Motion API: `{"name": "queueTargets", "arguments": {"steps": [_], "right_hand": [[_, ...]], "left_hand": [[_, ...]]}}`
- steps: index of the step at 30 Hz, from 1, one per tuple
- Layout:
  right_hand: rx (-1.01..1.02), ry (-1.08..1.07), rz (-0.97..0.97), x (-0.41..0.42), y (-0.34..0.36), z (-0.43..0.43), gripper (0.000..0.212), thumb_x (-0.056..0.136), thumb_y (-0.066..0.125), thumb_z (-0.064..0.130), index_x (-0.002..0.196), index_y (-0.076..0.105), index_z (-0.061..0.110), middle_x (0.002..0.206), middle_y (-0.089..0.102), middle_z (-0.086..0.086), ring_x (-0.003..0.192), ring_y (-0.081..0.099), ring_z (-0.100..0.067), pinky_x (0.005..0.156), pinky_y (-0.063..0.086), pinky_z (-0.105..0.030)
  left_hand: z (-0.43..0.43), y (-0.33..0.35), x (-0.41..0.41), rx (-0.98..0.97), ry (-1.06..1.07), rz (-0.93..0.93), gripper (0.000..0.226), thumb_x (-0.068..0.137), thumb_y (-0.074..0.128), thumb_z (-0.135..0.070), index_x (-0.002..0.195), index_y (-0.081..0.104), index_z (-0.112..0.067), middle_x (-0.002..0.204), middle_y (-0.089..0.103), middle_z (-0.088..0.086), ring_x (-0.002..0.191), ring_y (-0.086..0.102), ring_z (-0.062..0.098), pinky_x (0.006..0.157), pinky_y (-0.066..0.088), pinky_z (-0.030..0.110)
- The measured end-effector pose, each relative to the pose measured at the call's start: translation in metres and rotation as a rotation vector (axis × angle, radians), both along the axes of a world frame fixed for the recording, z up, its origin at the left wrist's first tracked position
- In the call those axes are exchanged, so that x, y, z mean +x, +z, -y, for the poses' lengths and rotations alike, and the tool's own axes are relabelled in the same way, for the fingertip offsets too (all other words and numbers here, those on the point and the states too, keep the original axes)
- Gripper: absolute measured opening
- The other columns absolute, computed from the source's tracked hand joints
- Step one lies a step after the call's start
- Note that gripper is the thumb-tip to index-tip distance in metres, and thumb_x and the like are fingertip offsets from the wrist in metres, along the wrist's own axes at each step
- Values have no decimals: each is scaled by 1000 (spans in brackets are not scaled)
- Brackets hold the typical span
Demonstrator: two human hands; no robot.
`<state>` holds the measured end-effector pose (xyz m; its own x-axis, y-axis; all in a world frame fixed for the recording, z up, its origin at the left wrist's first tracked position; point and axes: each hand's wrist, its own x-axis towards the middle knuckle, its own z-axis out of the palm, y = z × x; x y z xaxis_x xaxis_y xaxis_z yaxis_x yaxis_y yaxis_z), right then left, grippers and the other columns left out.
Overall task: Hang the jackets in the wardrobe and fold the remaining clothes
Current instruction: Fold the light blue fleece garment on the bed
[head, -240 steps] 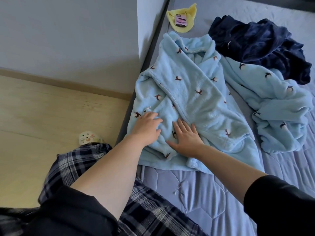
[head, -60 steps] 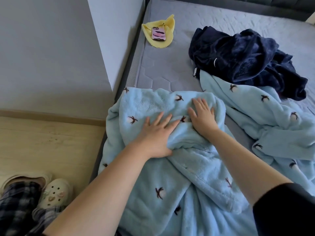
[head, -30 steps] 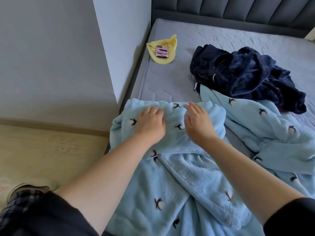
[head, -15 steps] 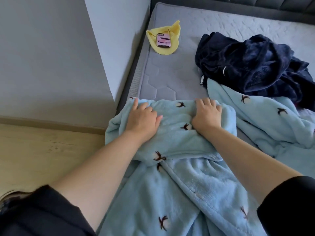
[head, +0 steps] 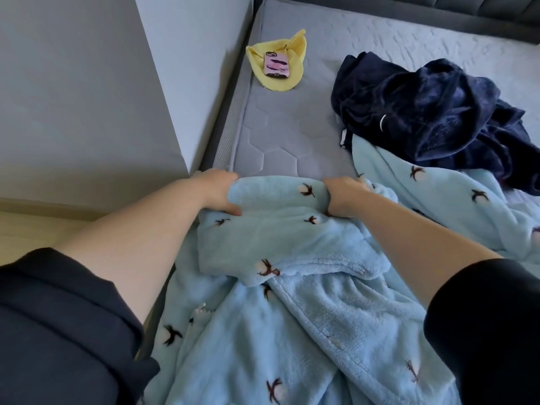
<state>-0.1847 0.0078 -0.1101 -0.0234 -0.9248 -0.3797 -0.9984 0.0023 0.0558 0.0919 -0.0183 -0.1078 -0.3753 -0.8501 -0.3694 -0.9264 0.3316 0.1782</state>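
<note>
Mattress (head: 292, 133): grey, quilted hex pattern, takes up most of the view; dark padded headboard (head: 438, 13) along far edge. Grey wall panel (head: 87, 97) at L, wood floor (head: 23, 226) below it.

Light-blue fleece garment (head: 292, 317): largest clothing item, dark bird-like print, spread over near part of mattress w/ lower portion hanging off near edge. Its far end is doubled back toward the person, forming a thick fold (head: 277, 229) on top of the rest. Second light-blue fleece piece (head: 438, 206), same print, lies at R, crumpled, just beside the first; cannot tell if they overlap.

Navy plush garment (head: 423, 106): bunched heap on far R of mattress, its near edge resting on the second blue piece.

Arms: both bare forearms, dark sleeves pushed up.

Left hand (head: 217, 190): at L end of fold, fingers curled round the fabric edge, thumb underneath – grasping the fold. Right hand (head: 343, 195): at R end of fold, fingers wrapped into the fleece – likewise clenched on it. Fold stretched between the two hands.

Yellow cloth (head: 280, 74): small, far L corner of mattress, well apart from the garments. Phone (head: 276, 65) in pink patterned case lies on it.
</note>
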Motion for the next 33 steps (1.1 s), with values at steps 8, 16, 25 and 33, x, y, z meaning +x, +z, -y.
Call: {"name": "queueTargets", "arguments": {"steps": [8,16,25,33], "right_hand": [[-442,173,-112,10,32,-29,21,63,55,6,73,42,19,66,38,5,85,48,-24,79,26,-35],[-967,277,-42,17,93,-55,18,64,58,-2,78,51,6,75,54,-11,79,48,-31,81,31,-42],[-1039,293,105,2,77,-166,25,62,68,0,83,55,1,72,55,-13,69,55,-33,76,45,-45],[-681,501,134,-13,36,-265,47,57,80,16,100,63,5,74,62,-6,67,59,-31,66,45,-37]], "left_hand": [[-40,28,-27,-455,239,129,33,79,67,-15,110,56,-16,111,61,7,106,53,27,77,35,31],[-83,87,-15,-792,431,-177,30,75,55,4,104,55,-6,107,56,15,99,50,36,74,29,36],[-200,60,-4,-1037,63,-278,30,49,68,6,76,58,-2,78,58,15,72,55,35,77,46,44],[-281,21,0,-301,-196,102,25,78,59,-34,97,56,-19,101,52,-2,99,50,20,80,43,31]]}}
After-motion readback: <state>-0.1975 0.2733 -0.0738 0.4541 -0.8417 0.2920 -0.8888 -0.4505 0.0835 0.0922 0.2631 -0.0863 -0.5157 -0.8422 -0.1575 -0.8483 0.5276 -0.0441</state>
